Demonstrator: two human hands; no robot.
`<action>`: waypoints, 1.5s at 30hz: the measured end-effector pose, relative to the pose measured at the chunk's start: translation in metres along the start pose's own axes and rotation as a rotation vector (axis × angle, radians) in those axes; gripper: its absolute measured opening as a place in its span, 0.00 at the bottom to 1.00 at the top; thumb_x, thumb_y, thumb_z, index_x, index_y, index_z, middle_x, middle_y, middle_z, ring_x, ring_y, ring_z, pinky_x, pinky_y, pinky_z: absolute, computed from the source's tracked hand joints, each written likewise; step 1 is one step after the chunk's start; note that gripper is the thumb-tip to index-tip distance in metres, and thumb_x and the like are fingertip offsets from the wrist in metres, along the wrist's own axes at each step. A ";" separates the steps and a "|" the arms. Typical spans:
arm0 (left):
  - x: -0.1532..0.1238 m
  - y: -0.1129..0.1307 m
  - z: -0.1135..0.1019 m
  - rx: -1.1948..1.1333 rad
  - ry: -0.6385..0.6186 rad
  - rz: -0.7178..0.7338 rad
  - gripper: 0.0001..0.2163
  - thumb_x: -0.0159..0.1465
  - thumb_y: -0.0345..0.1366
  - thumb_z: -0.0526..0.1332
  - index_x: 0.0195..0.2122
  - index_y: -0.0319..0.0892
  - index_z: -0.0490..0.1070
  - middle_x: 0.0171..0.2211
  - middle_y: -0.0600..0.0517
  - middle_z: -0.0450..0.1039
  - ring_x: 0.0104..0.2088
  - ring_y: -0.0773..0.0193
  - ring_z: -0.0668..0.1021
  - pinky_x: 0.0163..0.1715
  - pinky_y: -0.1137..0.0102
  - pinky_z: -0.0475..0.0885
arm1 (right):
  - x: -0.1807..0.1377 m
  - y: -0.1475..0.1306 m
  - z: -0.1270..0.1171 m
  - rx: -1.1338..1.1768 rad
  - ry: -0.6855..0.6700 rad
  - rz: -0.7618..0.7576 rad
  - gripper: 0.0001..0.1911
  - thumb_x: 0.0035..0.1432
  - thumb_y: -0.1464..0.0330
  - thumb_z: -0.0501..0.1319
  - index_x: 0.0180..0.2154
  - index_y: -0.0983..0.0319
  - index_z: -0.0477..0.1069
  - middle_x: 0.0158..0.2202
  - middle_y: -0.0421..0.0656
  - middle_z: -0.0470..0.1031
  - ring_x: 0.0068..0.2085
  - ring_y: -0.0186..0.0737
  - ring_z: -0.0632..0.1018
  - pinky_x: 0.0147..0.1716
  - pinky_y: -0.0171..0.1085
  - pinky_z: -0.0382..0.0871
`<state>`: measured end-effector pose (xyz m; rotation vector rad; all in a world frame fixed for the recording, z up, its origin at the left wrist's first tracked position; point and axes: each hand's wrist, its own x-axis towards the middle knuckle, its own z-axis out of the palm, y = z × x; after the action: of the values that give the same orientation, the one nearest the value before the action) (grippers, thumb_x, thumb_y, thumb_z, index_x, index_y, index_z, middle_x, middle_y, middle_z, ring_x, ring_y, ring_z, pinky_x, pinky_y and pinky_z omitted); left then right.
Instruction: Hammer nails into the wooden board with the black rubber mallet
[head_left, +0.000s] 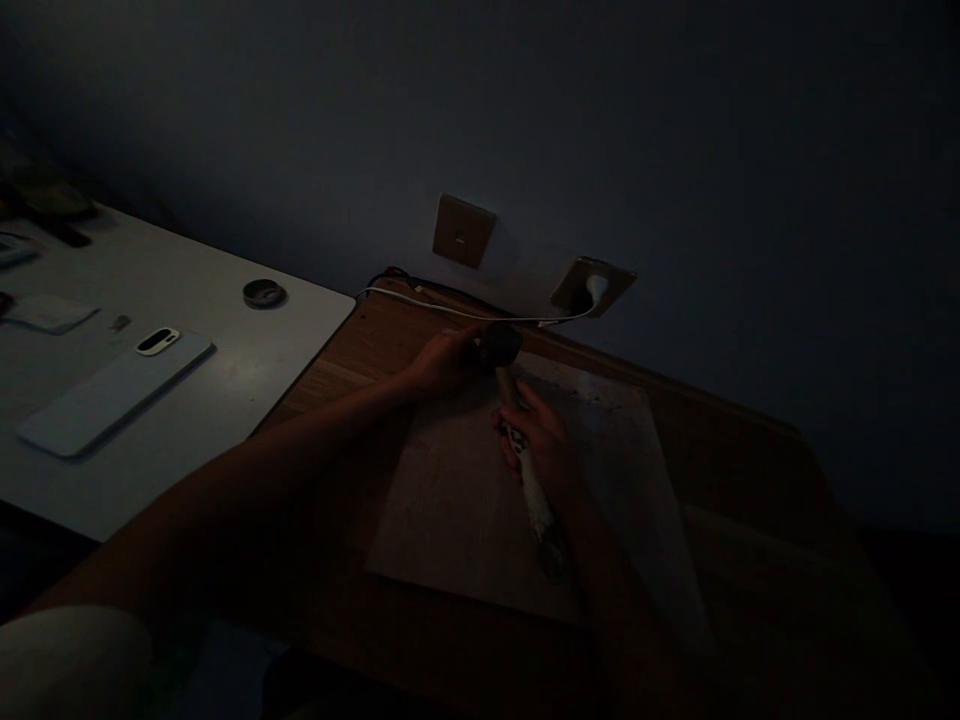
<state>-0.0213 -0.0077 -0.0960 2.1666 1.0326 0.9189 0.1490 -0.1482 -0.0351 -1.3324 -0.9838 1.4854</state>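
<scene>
The scene is very dark. My right hand (544,445) is wrapped round the pale handle of a mallet (534,490), whose dark head (501,345) rests near the far edge of a pale square tile (450,500) on a wooden table (352,345). My left hand (446,360) reaches across to the mallet's head, its fingers closed against something small there that I cannot make out.
A white table (225,380) stands at the left with a white phone (112,392), a small round dish (264,293) and other small items. Two wall sockets (463,231) sit on the wall behind; a white plug (596,287) and cable (450,308) run from the right one.
</scene>
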 end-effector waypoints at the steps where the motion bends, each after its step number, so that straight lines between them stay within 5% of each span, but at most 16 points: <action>1: 0.000 0.001 -0.001 0.004 -0.002 0.003 0.26 0.59 0.31 0.68 0.60 0.39 0.74 0.39 0.50 0.85 0.36 0.61 0.85 0.35 0.73 0.74 | -0.002 -0.001 -0.001 0.000 0.001 0.001 0.27 0.53 0.55 0.71 0.52 0.57 0.72 0.30 0.32 0.74 0.15 0.27 0.66 0.09 0.31 0.59; 5: -0.002 0.004 -0.003 -0.041 -0.048 0.005 0.21 0.61 0.29 0.66 0.57 0.40 0.75 0.38 0.51 0.85 0.36 0.63 0.85 0.38 0.73 0.76 | -0.022 -0.003 -0.011 0.026 0.090 -0.030 0.42 0.52 0.55 0.73 0.65 0.56 0.65 0.27 0.29 0.73 0.15 0.29 0.65 0.10 0.31 0.59; 10: -0.003 0.003 -0.004 -0.027 -0.048 0.002 0.18 0.62 0.31 0.67 0.54 0.41 0.76 0.39 0.51 0.85 0.38 0.62 0.85 0.39 0.72 0.77 | -0.067 0.002 -0.040 -0.039 0.349 -0.111 0.65 0.53 0.54 0.75 0.79 0.49 0.37 0.31 0.33 0.81 0.18 0.33 0.71 0.15 0.32 0.64; 16: 0.000 -0.003 -0.001 -0.029 -0.043 0.026 0.17 0.61 0.31 0.68 0.53 0.41 0.76 0.39 0.50 0.85 0.37 0.63 0.85 0.41 0.71 0.78 | -0.100 0.016 -0.067 -0.064 0.515 -0.081 0.63 0.53 0.54 0.76 0.79 0.50 0.42 0.28 0.34 0.81 0.17 0.33 0.71 0.15 0.31 0.63; 23: 0.001 -0.004 -0.002 -0.023 -0.042 0.020 0.16 0.62 0.31 0.68 0.51 0.41 0.77 0.38 0.50 0.85 0.37 0.63 0.85 0.39 0.72 0.79 | -0.100 0.019 -0.067 0.048 0.527 -0.069 0.67 0.57 0.49 0.72 0.79 0.44 0.25 0.42 0.42 0.88 0.16 0.35 0.70 0.13 0.32 0.60; 25: 0.000 -0.003 -0.003 -0.020 -0.039 0.025 0.15 0.62 0.31 0.67 0.51 0.41 0.77 0.38 0.50 0.84 0.37 0.63 0.85 0.40 0.72 0.79 | -0.099 0.019 -0.065 0.026 0.570 -0.052 0.62 0.60 0.47 0.68 0.80 0.45 0.30 0.41 0.43 0.88 0.17 0.37 0.71 0.15 0.34 0.61; 28: -0.001 -0.001 -0.005 -0.011 -0.045 0.027 0.14 0.62 0.31 0.68 0.50 0.41 0.77 0.39 0.50 0.85 0.38 0.64 0.85 0.42 0.71 0.79 | -0.096 0.018 -0.064 -0.090 0.655 -0.032 0.47 0.63 0.44 0.62 0.77 0.50 0.54 0.37 0.44 0.85 0.21 0.39 0.73 0.20 0.36 0.64; 31: -0.002 -0.001 -0.005 0.020 -0.048 0.023 0.14 0.63 0.33 0.68 0.50 0.42 0.77 0.40 0.50 0.84 0.38 0.63 0.85 0.42 0.71 0.79 | -0.092 0.021 -0.064 -0.251 0.677 -0.049 0.33 0.62 0.43 0.60 0.57 0.57 0.79 0.39 0.46 0.82 0.30 0.42 0.78 0.26 0.38 0.68; 35: 0.000 -0.002 -0.005 0.050 -0.059 0.025 0.16 0.63 0.33 0.67 0.53 0.41 0.77 0.41 0.49 0.84 0.39 0.62 0.84 0.42 0.70 0.78 | -0.086 0.031 -0.068 -0.411 0.532 -0.045 0.27 0.61 0.42 0.60 0.41 0.57 0.80 0.34 0.44 0.78 0.28 0.41 0.76 0.22 0.37 0.65; 39: 0.001 0.003 -0.014 0.152 -0.107 0.084 0.18 0.64 0.37 0.65 0.55 0.41 0.76 0.48 0.45 0.82 0.49 0.55 0.83 0.53 0.62 0.78 | -0.081 0.034 -0.067 -0.512 0.380 0.023 0.27 0.64 0.41 0.58 0.44 0.57 0.76 0.21 0.36 0.69 0.17 0.39 0.68 0.17 0.37 0.59; 45: -0.051 0.030 -0.051 0.472 -0.110 0.013 0.20 0.72 0.43 0.59 0.62 0.42 0.71 0.67 0.37 0.69 0.65 0.40 0.73 0.65 0.41 0.69 | -0.093 0.037 -0.075 -0.649 0.435 -0.103 0.27 0.67 0.44 0.60 0.52 0.57 0.77 0.27 0.41 0.78 0.26 0.46 0.79 0.26 0.42 0.71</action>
<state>-0.0713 -0.0556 -0.0607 2.5729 1.2798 0.5927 0.2224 -0.2482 -0.0514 -1.9216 -1.2633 0.7538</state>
